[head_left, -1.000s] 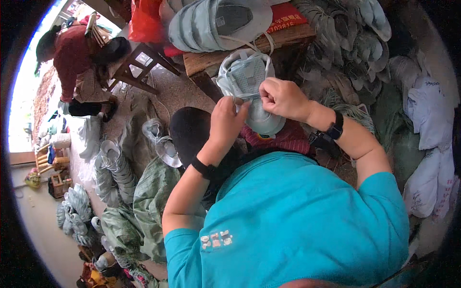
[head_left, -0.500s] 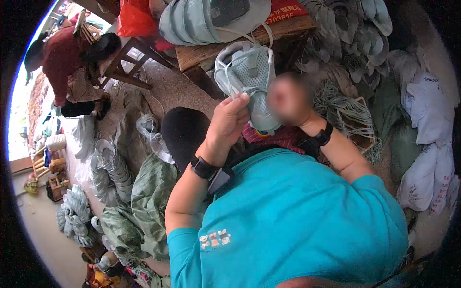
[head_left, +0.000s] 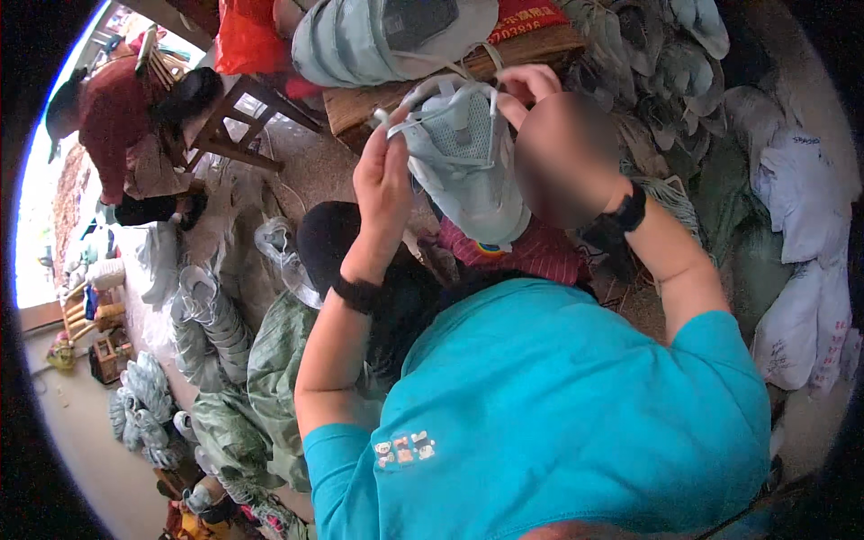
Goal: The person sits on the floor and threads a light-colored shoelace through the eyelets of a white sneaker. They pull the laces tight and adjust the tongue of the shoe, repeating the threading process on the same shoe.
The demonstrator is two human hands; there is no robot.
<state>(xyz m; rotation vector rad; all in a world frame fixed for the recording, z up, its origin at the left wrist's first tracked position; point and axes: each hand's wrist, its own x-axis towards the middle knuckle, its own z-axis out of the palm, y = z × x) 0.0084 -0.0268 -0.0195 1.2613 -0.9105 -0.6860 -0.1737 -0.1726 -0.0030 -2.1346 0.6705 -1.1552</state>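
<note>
A pale grey-green mesh shoe upper [head_left: 472, 193] is in front of me above my lap, its toe toward me. At its left side my left hand [head_left: 382, 175] is closed, pinching a white shoelace [head_left: 400, 129] near the opening. On the other side my right hand [head_left: 531, 94] has its fingers closed on the lace by the upper's right edge. A blurred patch covers much of that hand. The mesh tongue [head_left: 454, 126] shows between the two hands.
A wooden bench [head_left: 351, 103] just beyond bears a stack of nested shoe uppers [head_left: 346, 45]. Bundles of grey uppers [head_left: 666, 63] lie at the far right, white sacks [head_left: 801, 207] at the right. Green sacking [head_left: 279, 351] lies left. Another person [head_left: 121, 117] bends over at the far left.
My hands have moved apart, the left to the left and the right up to the upper's far right edge. The upper's toe now shows more fully toward me.
</note>
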